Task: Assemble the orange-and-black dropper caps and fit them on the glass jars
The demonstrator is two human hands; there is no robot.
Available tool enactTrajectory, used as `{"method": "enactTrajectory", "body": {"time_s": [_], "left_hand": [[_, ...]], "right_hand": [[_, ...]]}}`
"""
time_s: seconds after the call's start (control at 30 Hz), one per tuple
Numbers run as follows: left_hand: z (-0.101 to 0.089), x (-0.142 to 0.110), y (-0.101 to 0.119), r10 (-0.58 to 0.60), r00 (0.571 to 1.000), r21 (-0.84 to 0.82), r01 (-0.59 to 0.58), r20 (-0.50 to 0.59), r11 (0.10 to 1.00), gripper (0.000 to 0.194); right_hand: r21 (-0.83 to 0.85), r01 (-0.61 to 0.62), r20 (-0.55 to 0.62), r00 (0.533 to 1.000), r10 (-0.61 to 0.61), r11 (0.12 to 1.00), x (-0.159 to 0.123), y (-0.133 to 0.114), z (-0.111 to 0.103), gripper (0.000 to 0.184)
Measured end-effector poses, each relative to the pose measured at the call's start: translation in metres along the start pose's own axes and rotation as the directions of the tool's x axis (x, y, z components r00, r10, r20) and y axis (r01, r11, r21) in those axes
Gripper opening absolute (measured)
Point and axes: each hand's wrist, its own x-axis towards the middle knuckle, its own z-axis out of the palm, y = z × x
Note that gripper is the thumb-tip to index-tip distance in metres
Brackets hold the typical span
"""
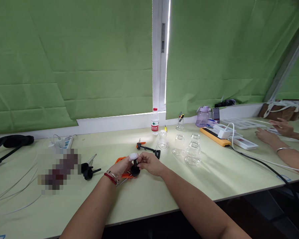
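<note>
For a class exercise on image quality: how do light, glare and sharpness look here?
Head view: the window gap is brightest; head view: bright streaks cross the table beside glass jars; head view: left hand and right hand look fairly sharp, but a pixelated patch at left hides detail.

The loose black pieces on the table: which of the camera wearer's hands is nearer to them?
Left. The left hand is to the right of the loose black pieces; the right hand is farther right, beyond the left.
</note>
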Motion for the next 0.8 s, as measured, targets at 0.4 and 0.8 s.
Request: {"method": "enactTrajectory", "body": {"time_s": [0.4, 0.8], "left_hand": [[-0.0009, 0.0005, 0.0008, -0.014, 1.0, 0.027, 0.013, 0.026, 1.0, 0.059], [0.0007, -0.0001, 0.0021, -0.009, 1.0, 0.016, 0.009, 0.008, 1.0, 0.059]], "right_hand": [[0.013, -0.005, -0.004, 1.0, 0.006, 1.0, 0.0007, 0.0001, 0.0015, 0.021], [0.012, 0.008, 0.008, 1.0, -0.008, 1.0, 0.0009, 0.0033, 0.0009, 0.022]]}}
